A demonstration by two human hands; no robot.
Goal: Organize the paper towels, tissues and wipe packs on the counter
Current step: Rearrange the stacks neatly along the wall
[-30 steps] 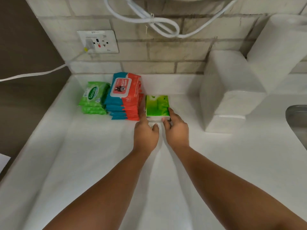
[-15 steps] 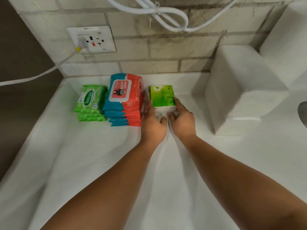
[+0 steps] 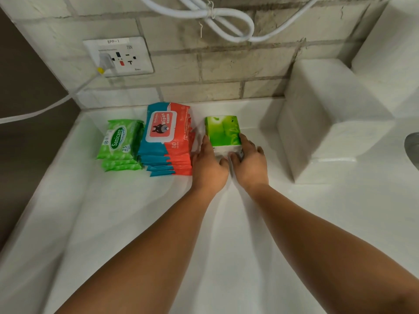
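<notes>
head view: on the bench (image 3: 113, 223), the sanicare stack (image 3: 120, 141) holds about three packs and the red-and-blue wipes stack (image 3: 167, 137) roughly six. at least two blocks of white paper towels (image 3: 328, 114) sit at the right. left hand (image 3: 209, 165) and right hand (image 3: 250, 164), fingers straight, press the sides of the green tissue pack (image 3: 223, 131) beside the wipes. little seems left.

Along the back of the white counter (image 3: 136, 223), a stack of green Sanicare wipe packs (image 3: 120, 141) is laid flat at the left. Just beside it lies a taller stack of red-and-blue wipe packs (image 3: 167, 137), with the front edges slightly fanned. The green tissue pack (image 3: 223, 130) is set near these, touched on its sides by the left hand (image 3: 209, 168) and right hand (image 3: 250, 164). A white paper towel bundle (image 3: 328, 118) is placed further right.
</notes>
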